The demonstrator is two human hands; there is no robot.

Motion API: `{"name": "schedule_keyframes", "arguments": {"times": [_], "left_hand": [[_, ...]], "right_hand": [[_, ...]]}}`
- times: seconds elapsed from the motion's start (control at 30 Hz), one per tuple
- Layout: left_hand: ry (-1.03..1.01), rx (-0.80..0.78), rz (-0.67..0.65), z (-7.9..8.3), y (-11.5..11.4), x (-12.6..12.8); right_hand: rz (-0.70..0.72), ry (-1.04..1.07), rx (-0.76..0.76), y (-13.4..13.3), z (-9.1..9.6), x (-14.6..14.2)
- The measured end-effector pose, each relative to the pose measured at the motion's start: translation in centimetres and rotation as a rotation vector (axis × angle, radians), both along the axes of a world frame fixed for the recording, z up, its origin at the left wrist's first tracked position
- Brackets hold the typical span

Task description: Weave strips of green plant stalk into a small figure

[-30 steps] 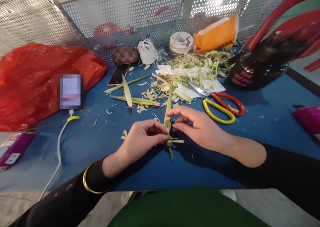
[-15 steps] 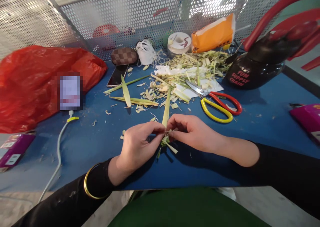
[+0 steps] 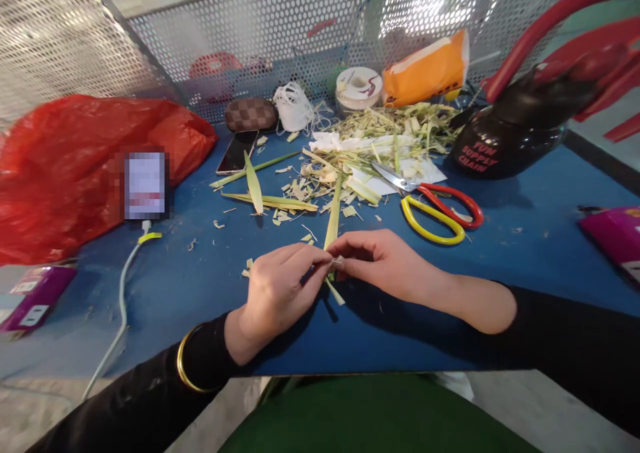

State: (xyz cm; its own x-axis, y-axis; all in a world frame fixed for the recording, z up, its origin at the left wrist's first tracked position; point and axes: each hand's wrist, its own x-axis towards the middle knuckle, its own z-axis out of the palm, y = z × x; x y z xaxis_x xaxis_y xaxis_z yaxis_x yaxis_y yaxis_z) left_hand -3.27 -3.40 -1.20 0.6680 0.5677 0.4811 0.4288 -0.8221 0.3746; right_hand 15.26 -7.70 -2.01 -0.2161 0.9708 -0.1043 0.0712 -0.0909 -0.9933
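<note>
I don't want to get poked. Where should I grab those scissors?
Probably by the red handle and yellow handle, coming from the near right: the scissors lie with those loops that way, while the blades point away to the left, toward the leaf scraps.

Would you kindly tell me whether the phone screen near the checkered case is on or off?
The phone screen looks off: dark, with nothing lit.
</note>
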Motion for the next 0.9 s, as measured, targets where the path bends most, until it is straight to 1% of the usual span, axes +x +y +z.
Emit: {"name": "schedule_keyframes", "arguments": {"times": [0.1, 0.2, 0.43, 0.6, 0.8, 0.9], "left_hand": [[-0.05, 0.034, -0.01, -0.15, 0.03, 0.03], [-0.05, 0.023, 0.0, -0.16, 0.0, 0.01], [-0.125, -0.057, -0.036, 0.11, 0.08, 0.2], [-0.129, -0.119, -0.051, 0.03, 0.24, 0.25], [-0.138, -0.134, -0.05, 0.12, 0.26, 0.24], [-0.132, -0.178, -0.055, 0.09, 0.35, 0.21]], "right_hand": [[-0.021, -0.024, 0.01, 0.06, -0.14, 0.09], [-0.022, -0.05, 0.011, 0.07, -0.26, 0.14], [-0.016, 0.007, 0.017, 0.04, -0.05, 0.27], [-0.026, 0.043, 0.004, -0.18, 0.11, 0.3], [-0.01, 0.019, 0.029, -0.1, 0.16, 0.21], [-0.025, 0.016, 0.048, -0.02, 0.04, 0.26]]}}
